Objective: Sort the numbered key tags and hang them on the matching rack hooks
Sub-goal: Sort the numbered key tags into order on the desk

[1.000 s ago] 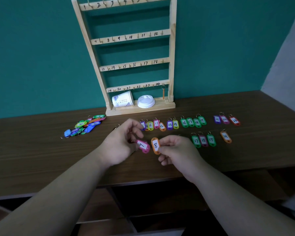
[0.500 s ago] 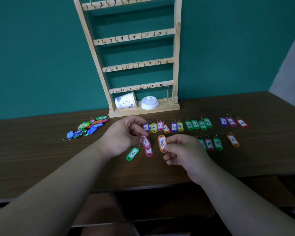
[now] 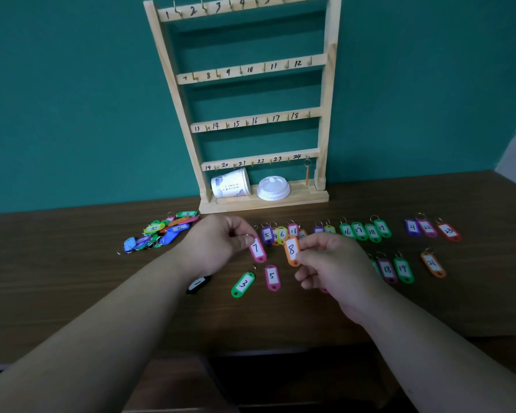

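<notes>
My left hand [image 3: 218, 242] pinches the ring of a pink tag numbered 7 [image 3: 257, 249], which hangs just above the table. My right hand [image 3: 331, 263] pinches an orange tag numbered 8 [image 3: 291, 250] beside it. Below them a green tag 3 [image 3: 243, 284] and a pink tag 5 [image 3: 272, 277] lie flat. A row of numbered tags [image 3: 361, 231] lies along the table behind my hands. The wooden rack [image 3: 322, 114] with numbered hooks stands against the wall; one orange tag [image 3: 307, 174] hangs at hook 24.
A loose pile of tags [image 3: 158, 232] lies at the left. A tipped paper cup [image 3: 231, 183] and a white lid [image 3: 273, 188] sit on the rack's base. More tags [image 3: 402, 268] lie right of my right hand, and a black tag [image 3: 197, 283] under my left forearm.
Both hands have lifted slightly with their tags. The pink 7 now hangs upright from my left fingers, and the green 3 and pink 5 tags have come into sight on the table below.
</notes>
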